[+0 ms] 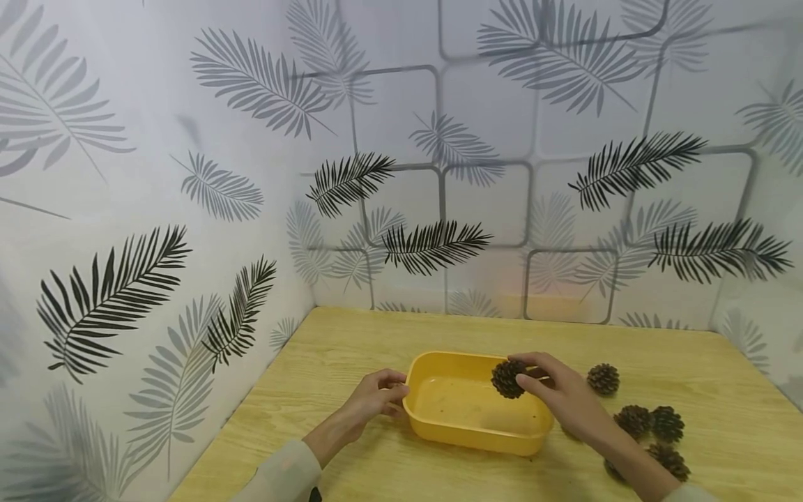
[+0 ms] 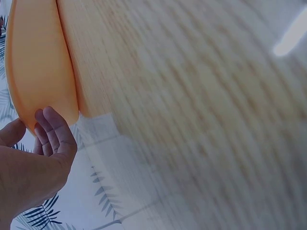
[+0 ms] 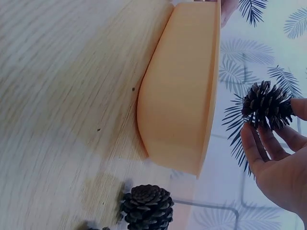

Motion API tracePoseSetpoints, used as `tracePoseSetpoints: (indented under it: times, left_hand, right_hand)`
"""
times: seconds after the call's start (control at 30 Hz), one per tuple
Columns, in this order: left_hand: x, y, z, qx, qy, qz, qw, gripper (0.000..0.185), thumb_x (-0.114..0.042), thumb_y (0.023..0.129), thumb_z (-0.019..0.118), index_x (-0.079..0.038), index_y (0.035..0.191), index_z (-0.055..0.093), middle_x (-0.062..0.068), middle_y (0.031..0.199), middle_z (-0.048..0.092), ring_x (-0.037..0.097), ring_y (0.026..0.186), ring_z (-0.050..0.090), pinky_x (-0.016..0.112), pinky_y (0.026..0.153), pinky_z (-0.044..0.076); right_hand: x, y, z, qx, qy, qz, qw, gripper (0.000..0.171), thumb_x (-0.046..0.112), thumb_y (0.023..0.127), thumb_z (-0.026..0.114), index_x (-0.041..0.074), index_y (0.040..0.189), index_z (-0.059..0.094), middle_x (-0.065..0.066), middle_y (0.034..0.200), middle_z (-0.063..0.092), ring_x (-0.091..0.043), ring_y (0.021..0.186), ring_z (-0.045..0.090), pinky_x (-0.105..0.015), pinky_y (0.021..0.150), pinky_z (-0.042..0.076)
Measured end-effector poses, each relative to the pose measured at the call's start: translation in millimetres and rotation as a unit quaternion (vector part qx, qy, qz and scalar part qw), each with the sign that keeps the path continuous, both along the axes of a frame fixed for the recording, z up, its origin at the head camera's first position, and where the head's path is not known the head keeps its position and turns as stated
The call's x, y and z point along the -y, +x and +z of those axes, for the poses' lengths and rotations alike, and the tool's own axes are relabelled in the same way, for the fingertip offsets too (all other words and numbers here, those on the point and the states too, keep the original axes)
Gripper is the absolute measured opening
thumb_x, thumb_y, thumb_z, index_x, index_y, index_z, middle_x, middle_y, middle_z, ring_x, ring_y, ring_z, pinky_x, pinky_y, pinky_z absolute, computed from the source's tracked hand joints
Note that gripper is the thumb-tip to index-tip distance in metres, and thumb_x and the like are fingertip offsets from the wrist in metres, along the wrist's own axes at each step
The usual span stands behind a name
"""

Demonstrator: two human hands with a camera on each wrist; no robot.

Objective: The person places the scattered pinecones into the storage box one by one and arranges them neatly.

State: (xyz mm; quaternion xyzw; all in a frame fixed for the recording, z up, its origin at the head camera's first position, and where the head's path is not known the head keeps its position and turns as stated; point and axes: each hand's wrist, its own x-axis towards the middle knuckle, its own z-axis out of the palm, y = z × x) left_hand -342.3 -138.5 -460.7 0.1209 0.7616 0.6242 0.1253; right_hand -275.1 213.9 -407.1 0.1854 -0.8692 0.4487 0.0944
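A brown pine cone (image 1: 507, 380) is up in the air over the right part of the yellow tub (image 1: 470, 434). The right hand (image 1: 560, 394) grips it, with the thumb on one side and the fingers bent on the other. The right wrist view shows the cone higher than the tub's rim and not touching it. The tub sits flat on the table, with a few tiny dark specks (image 1: 494, 411) on its floor. The left hand (image 1: 374, 396) is at the tub's left end, with its fingers bent against the outside and its thumb at the rim, so it holds that end. More pine cones lie to the right of the tub. One far cone (image 1: 603, 378) is past the tub's right end, toward its back. Others make a bunch (image 1: 667, 424) farther right and nearer the person, and the right arm partly hides one of them. One more cone (image 1: 572, 434) peeks out just beside the tub, mostly covered by the right hand. Under the tub is the pale wood table (image 1: 351, 341). Behind the tub is a white wall (image 1: 408, 97) with black and gray leaves on it. A light sleeve (image 1: 285, 473) shows to the left of the tub, on the near side.
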Motion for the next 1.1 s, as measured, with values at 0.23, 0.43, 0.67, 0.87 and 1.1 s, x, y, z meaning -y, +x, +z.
tracePoseSetpoints:
  times: [0.23, 0.43, 0.67, 0.87, 1.1]
  left_hand:
    - [-0.1, 0.2, 1.3, 0.000, 0.001, -0.002, 1.0000, 0.043, -0.018, 0.105, 0.065, 0.007, 0.138, 0.056, 0.012, 0.113, 0.060, 0.019, 0.092, 0.067, 0.041, 0.086, 0.063]
    - [-1.1, -0.6, 2.2, 0.002, 0.008, -0.001, 1.0000, 0.041, -0.016, 0.105, 0.065, 0.007, 0.138, 0.056, 0.012, 0.112, 0.060, 0.018, 0.092, 0.066, 0.040, 0.085, 0.063]
    - [-1.3, -0.8, 1.5, 0.006, 0.010, 0.006, 0.9999, 0.042, -0.017, 0.104, 0.066, 0.008, 0.137, 0.057, 0.012, 0.113, 0.061, 0.018, 0.091, 0.067, 0.041, 0.085, 0.063]
    - [-1.2, -1.1, 0.6, 0.005, 0.013, 0.001, 0.9999, 0.041, -0.015, 0.104, 0.066, 0.008, 0.136, 0.057, 0.012, 0.113, 0.062, 0.019, 0.092, 0.068, 0.039, 0.084, 0.063]
    - [-1.7, -1.2, 0.7, 0.010, 0.015, 0.002, 0.9998, 0.039, -0.015, 0.104, 0.066, 0.007, 0.135, 0.058, 0.012, 0.112, 0.062, 0.017, 0.091, 0.067, 0.040, 0.084, 0.063]
  right_hand:
    - [9.4, -4.8, 4.0, 0.006, -0.021, 0.003, 1.000, 0.041, 0.031, 0.108, 0.059, 0.011, 0.143, 0.060, -0.015, 0.143, 0.059, -0.031, 0.119, 0.061, -0.044, 0.096, 0.055]
    - [14.9, -10.2, 3.7, 0.027, -0.042, 0.002, 0.999, 0.042, 0.032, 0.109, 0.058, 0.010, 0.145, 0.058, -0.016, 0.138, 0.060, -0.029, 0.115, 0.063, -0.046, 0.094, 0.056]
    - [23.6, -18.4, 2.5, 0.052, -0.045, -0.008, 0.998, 0.043, 0.033, 0.108, 0.059, 0.012, 0.146, 0.058, -0.016, 0.140, 0.059, -0.025, 0.110, 0.065, -0.046, 0.092, 0.057]
    - [32.5, -27.3, 1.2, 0.055, -0.059, -0.003, 0.997, 0.041, 0.027, 0.109, 0.059, 0.009, 0.146, 0.058, -0.019, 0.141, 0.058, -0.027, 0.110, 0.064, -0.045, 0.091, 0.057]
    - [45.4, -38.0, -1.7, 0.056, -0.062, 0.006, 0.997, 0.042, 0.028, 0.108, 0.060, 0.010, 0.146, 0.058, -0.019, 0.143, 0.057, -0.030, 0.114, 0.063, -0.050, 0.093, 0.057]
